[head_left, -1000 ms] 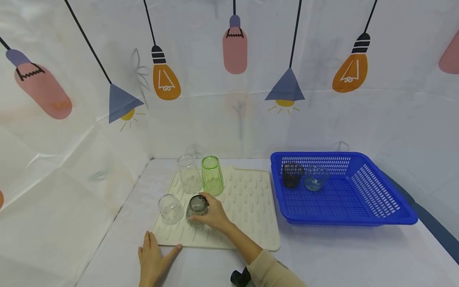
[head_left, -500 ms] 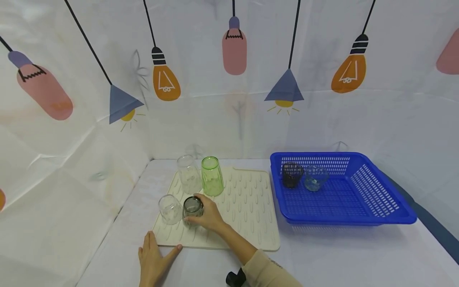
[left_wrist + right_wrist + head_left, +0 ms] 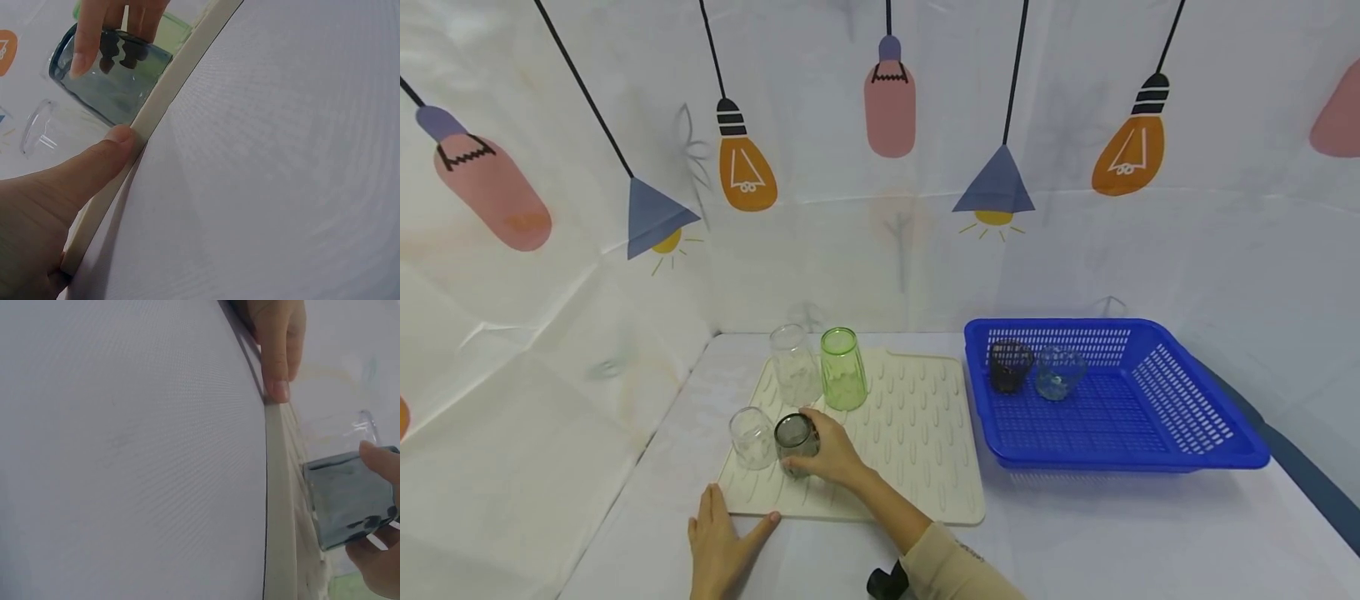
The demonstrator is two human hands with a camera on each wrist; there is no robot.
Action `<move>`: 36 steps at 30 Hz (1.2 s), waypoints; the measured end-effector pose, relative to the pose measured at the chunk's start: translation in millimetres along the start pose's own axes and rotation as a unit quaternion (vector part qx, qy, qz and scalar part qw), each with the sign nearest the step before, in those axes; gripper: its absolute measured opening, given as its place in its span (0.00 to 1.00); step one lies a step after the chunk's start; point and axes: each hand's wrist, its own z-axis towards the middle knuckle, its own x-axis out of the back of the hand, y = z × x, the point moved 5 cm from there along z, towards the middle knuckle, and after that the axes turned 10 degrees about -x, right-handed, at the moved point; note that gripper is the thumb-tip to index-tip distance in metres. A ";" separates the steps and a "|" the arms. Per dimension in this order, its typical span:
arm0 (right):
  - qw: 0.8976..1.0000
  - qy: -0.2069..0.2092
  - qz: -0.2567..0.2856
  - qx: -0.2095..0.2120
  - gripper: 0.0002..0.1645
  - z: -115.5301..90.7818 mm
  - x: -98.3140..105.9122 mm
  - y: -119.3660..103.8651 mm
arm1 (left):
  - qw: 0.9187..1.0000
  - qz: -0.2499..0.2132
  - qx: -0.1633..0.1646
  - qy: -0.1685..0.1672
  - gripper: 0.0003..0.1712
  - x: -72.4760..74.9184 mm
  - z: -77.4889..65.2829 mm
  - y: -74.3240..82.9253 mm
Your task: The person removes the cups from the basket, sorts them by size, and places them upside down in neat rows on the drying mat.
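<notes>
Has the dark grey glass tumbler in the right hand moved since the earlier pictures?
Yes: in the head view, the dark grey glass tumbler has moved left across the cream rectangular mat, toward the short clear glass tumbler.

In the head view the right hand (image 3: 829, 450) hides one side of the grey glass (image 3: 793, 435), the print (image 3: 969, 551) on the sleeve (image 3: 958, 575) is too small to read, and the bottom edge cuts off a black object (image 3: 886, 582), while the right wrist view's edges crop the green glass (image 3: 351, 587) and the left hand (image 3: 277, 344).
</notes>
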 end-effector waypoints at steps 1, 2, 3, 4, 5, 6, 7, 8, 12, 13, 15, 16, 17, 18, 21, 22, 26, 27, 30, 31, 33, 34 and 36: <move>1.000 -0.003 0.002 -0.005 0.47 -0.5 0.4 0.1 | 1.000 0.001 0.000 -0.001 0.69 -0.2 0.0 0.2; 1.000 -0.005 0.000 -0.008 0.47 -1.2 0.7 0.4 | 1.000 0.001 0.000 -0.002 0.69 -0.3 -0.2 0.4; 1.000 -0.006 -0.002 -0.012 0.47 -2.0 1.3 0.3 | 1.000 0.002 0.000 -0.003 0.69 -0.4 -0.4 0.6; 1.000 -0.007 -0.007 -0.013 0.48 -2.9 2.4 0.0 | 1.000 0.003 0.000 -0.002 0.69 -0.3 -0.6 0.7; 1.000 -0.009 -0.010 -0.016 0.48 -4.1 4.1 -0.7 | 1.000 0.004 0.000 -0.002 0.70 -0.5 -0.8 0.8; 1.000 -0.011 -0.012 -0.018 0.49 -5.5 6.5 -1.6 | 1.000 0.005 -0.001 -0.002 0.70 -0.7 -0.8 0.9; 1.000 -0.013 -0.014 -0.020 0.49 -7.1 9.5 -2.9 | 1.000 0.006 -0.003 -0.001 0.70 -0.8 -0.8 1.1; 1.000 -0.014 -0.017 -0.021 0.50 -8.9 12.8 -4.1 | 1.000 0.006 -0.005 0.000 0.70 -1.0 -0.8 1.3; 1.000 -0.016 0.005 -0.023 0.50 -17.5 31.3 -7.0 | 1.000 0.005 -0.011 0.008 0.69 -0.6 -1.2 2.4; 1.000 -0.015 0.012 -0.021 0.49 -19.8 36.9 -7.0 | 1.000 0.006 -0.012 0.012 0.69 -0.2 -1.4 2.7; 0.999 -0.006 0.032 -0.015 0.47 -24.5 49.2 -6.1 | 1.000 0.004 -0.018 0.022 0.68 0.5 -1.6 3.4; 0.999 -0.002 0.038 -0.012 0.46 -27.1 55.8 -5.6 | 0.999 0.004 -0.021 0.026 0.68 0.5 -1.5 3.5; 0.999 0.003 0.044 -0.008 0.45 -29.9 62.6 -5.0 | 0.999 0.004 -0.023 0.030 0.68 0.5 -1.4 3.7; 0.999 0.008 0.052 -0.006 0.43 -33.2 69.9 -4.9 | 0.999 0.004 -0.026 0.032 0.68 0.2 -1.1 3.6; 0.998 0.031 0.059 0.005 0.40 -43.3 91.2 -3.9 | 0.999 0.003 -0.026 0.027 0.68 -0.7 -0.3 3.1; 0.997 0.042 0.058 0.010 0.39 -46.6 98.5 -3.7 | 0.999 0.002 -0.024 0.022 0.68 -1.1 0.2 2.8; 0.992 0.107 0.045 0.040 0.35 -57.9 128.0 0.1 | 1.000 0.001 -0.018 -0.002 0.67 -0.8 1.9 1.3; 0.990 0.128 0.042 0.049 0.34 -60.5 135.9 1.8 | 1.000 0.002 -0.017 -0.008 0.67 -0.3 2.6 0.9; 0.978 0.190 0.027 0.076 0.31 -67.2 159.8 8.8 | 1.000 0.008 -0.018 -0.019 0.66 1.9 5.1 -0.8; 0.974 0.207 0.028 0.082 0.31 -69.5 168.1 11.0 | 1.000 0.007 -0.018 -0.023 0.66 2.8 6.1 -1.3; 0.967 0.237 0.021 0.091 0.30 -73.5 184.5 14.5 | 0.999 0.007 -0.022 -0.027 0.65 4.9 8.1 -1.6; 0.965 0.247 0.016 0.090 0.29 -75.7 193.0 12.9 | 0.999 0.006 -0.023 -0.030 0.65 5.7 9.1 -1.6; 0.962 0.258 0.008 0.083 0.28 -80.3 209.7 9.7 | 0.999 0.002 -0.022 -0.042 0.65 7.0 11.5 -1.1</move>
